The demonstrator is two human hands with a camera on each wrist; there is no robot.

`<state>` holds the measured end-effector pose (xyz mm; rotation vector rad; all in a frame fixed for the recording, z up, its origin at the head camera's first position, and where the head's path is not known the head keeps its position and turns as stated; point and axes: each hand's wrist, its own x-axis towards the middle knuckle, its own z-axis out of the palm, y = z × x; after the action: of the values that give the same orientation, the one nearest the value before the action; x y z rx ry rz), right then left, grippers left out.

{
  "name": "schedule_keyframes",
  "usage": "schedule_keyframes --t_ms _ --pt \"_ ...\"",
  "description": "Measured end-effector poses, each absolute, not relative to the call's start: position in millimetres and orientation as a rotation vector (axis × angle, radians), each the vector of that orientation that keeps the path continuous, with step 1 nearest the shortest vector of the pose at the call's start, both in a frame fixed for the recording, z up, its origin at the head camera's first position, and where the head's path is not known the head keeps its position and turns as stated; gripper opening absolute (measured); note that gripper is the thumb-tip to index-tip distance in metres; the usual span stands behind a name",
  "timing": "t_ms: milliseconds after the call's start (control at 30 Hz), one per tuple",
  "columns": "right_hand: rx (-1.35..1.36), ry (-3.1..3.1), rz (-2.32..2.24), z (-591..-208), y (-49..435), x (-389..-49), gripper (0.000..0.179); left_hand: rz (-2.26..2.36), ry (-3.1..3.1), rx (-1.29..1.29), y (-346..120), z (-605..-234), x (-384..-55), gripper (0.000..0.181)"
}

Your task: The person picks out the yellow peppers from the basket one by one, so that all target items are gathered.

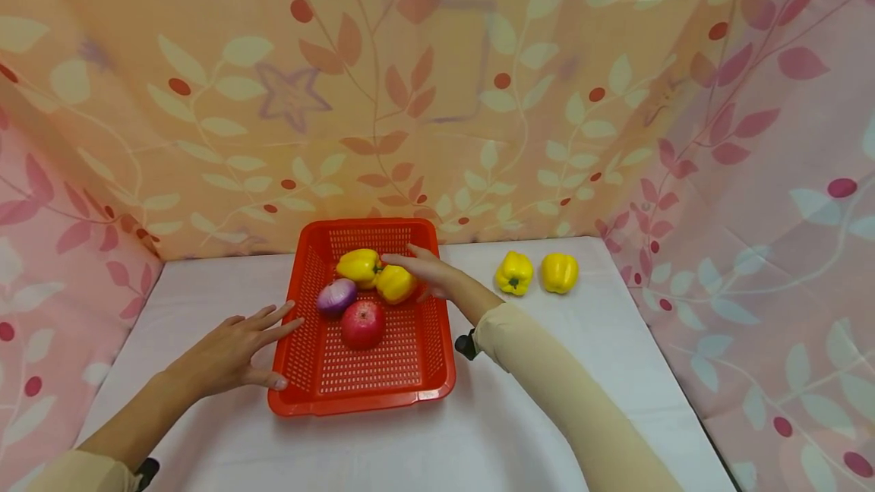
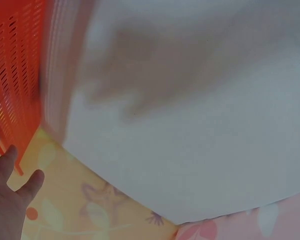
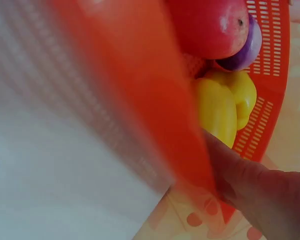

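Note:
A red plastic basket [image 1: 369, 401] holds two yellow bell peppers [image 1: 358, 268], a purple onion [image 1: 336, 297] and a round red fruit [image 1: 363, 325] that looks like a pomegranate. My right hand [image 1: 434, 273] reaches over the basket's right wall, fingers extended beside the nearer pepper [image 1: 395, 285]. In the right wrist view the thumb [image 3: 240, 175] lies close to a yellow pepper [image 3: 217, 110]; contact is unclear. At the basket's left rim my left hand [image 1: 235, 351] is spread, fingertips at the edge. The left wrist view shows part of that hand [image 2: 10, 185] beside the basket wall [image 2: 20, 75].
Two more yellow bell peppers, one [image 1: 514, 273] left of the other [image 1: 559, 272], sit on the white-covered table [image 1: 533, 386] right of the basket. Leaf-patterned cloth [image 1: 410, 97] closes off the back and both sides. The basket's far end stands near the back cloth.

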<state>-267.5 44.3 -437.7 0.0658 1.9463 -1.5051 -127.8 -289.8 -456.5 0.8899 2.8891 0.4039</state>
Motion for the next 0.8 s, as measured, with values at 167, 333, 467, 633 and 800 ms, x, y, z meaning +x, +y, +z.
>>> schedule_keyframes --t_ms 167,333,467,633,800 --pt "0.134 1.952 -1.521 -441 35 -267 0.097 0.403 2.886 0.879 -290 -456 -128 0.096" --pt "0.172 1.951 -1.53 -448 30 -268 0.094 0.408 2.88 0.869 -289 -456 -128 0.096" --pt "0.194 1.944 -1.543 -453 26 -270 0.093 0.41 2.876 0.866 -289 -456 -129 0.096" --pt "0.198 1.953 -1.542 -459 24 -271 0.086 0.405 2.88 0.871 -290 -456 -129 0.097" --pt "0.168 1.967 -1.527 -465 24 -271 0.068 0.41 2.878 0.882 -290 -457 -128 0.097"
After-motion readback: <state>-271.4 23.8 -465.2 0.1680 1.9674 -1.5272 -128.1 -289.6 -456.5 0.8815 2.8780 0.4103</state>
